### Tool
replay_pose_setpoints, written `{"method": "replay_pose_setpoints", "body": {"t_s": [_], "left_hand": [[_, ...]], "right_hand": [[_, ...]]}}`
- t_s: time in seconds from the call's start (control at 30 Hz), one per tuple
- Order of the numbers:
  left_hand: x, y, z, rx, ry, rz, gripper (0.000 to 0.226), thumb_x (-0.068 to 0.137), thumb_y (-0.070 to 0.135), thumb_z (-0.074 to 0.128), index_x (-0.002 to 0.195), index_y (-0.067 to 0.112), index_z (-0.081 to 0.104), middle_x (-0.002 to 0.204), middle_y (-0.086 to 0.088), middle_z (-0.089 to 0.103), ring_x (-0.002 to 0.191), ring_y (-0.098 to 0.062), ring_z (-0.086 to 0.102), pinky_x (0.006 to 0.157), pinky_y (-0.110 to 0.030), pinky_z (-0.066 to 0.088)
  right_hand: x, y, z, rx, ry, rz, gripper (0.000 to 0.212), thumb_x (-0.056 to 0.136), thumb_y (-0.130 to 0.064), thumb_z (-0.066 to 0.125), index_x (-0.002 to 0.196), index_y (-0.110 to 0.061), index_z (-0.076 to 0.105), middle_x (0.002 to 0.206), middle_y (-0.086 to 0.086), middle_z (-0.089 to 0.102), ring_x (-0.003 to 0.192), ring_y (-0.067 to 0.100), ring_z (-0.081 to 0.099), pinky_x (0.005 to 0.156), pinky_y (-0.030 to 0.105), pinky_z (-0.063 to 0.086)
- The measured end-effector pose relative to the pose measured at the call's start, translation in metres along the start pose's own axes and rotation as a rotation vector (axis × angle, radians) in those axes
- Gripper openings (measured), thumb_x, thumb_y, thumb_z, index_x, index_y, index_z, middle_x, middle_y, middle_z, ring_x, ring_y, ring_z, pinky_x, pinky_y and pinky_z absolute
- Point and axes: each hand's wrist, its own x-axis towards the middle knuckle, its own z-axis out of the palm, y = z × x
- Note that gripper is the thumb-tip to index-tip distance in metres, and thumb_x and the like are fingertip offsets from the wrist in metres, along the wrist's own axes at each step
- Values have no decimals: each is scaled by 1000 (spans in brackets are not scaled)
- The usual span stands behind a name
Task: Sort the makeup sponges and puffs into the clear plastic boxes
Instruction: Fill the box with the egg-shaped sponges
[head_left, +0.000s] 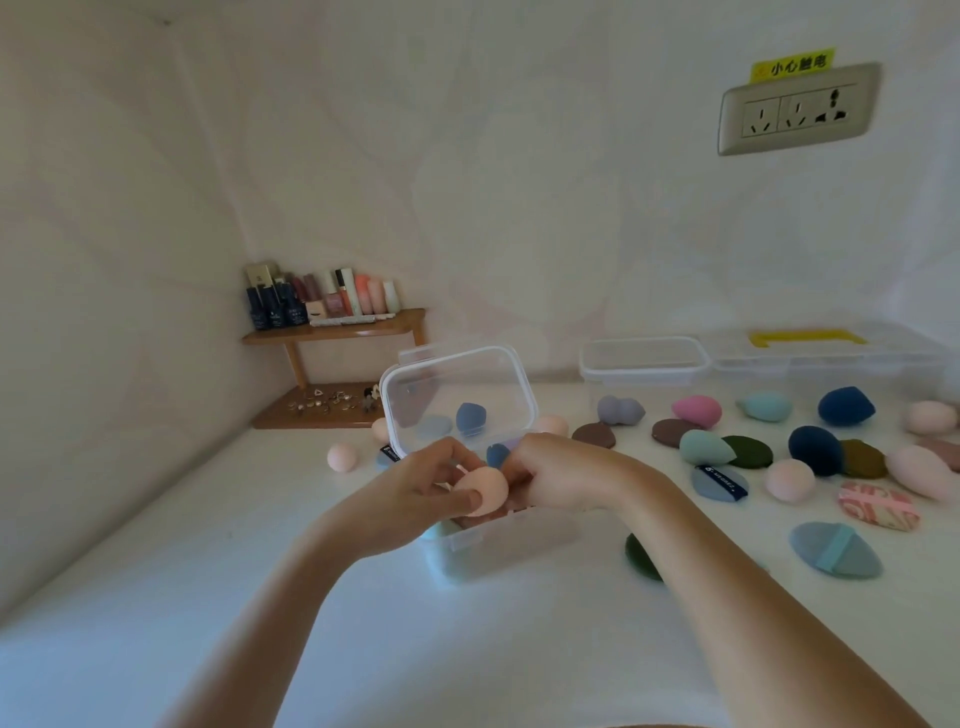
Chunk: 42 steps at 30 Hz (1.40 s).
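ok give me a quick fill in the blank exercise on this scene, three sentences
1. The left hand holds a peach egg-shaped makeup sponge over a clear plastic box whose lid is ___.
2. The yellow warning sticker sits directly ___ the beige wall socket.
3. The pink striped flat puff lies on the white table to the ___ of that box.
Missing words: open; above; right.

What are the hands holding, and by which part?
A peach sponge, pinched at its sides by the left hand; the right hand touches it, grip unclear.
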Motion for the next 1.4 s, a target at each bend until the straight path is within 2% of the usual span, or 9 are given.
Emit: {"method": "replay_pose_setpoints", "body": {"t_s": [0.13,0.23,0.47,0.6,0.8,0.93,1.17,1.27,1.4], "left_hand": [[1,-2,-1,54,-75,6,14,91,22,59,103,29,57,103,3,65,93,-14,62,91,-30,49],[1,-4,-2,143,-103,28,20,93,17,54,107,32,58,108,6,61,99,-12,58,91,-26,49],[1,6,-6,381,-155,83,23,89,13,60,106,27,69,91,28,55,84,15,53,81,-2,41],[9,6,-6,572,-131,86,24,83,18,66,101,34,70,86,23,59,78,6,53,76,-10,44],[21,9,-6,664,-154,106,21,79,21,71,99,22,70,94,8,66,78,-4,54,75,-20,48],[24,1,-11,530,-153,66,23,72,29,79,93,27,70,87,11,67,75,-4,59,79,-27,53],[20,-6,-9,358,-85,16,23,73,35,78,93,26,69,86,12,69,79,-6,62,82,-26,54],[21,-8,2,413,-12,-13,25,73,32,78,90,19,65,78,12,64,68,-4,56,71,-18,52],[26,-4,11,567,-29,-27,15,79,24,68,88,14,62,75,8,56,65,-6,47,63,-18,42]], "right_hand": [[-6,-2,2,94,37,50,11,74,-25,56,63,-28,57,101,2,45,79,16,47,65,24,38],[-6,-3,4,125,46,77,42,89,-16,43,64,-44,63,107,7,53,88,18,49,63,21,38],[-17,-15,0,105,8,41,51,93,-9,32,98,-41,72,80,-11,59,102,20,46,81,24,48],[-21,-18,1,73,14,22,46,94,-12,36,98,-39,73,74,-15,57,95,14,47,80,24,48],[-28,-22,-2,142,36,26,38,95,-13,42,94,-31,75,79,-3,50,81,8,50,91,27,49],[-22,-20,-1,61,18,38,43,93,-15,38,99,-38,73,82,-13,54,107,13,35,88,22,45],[-21,-22,-2,-13,24,36,49,91,-7,38,105,-40,72,86,-15,43,110,20,31,94,30,47],[-21,-21,-1,2,23,37,54,88,-5,36,105,-42,71,89,-15,46,111,19,28,88,23,46],[-23,-19,-1,18,27,48,44,88,-8,49,109,-41,70,106,-4,26,111,19,30,75,13,33]]}}
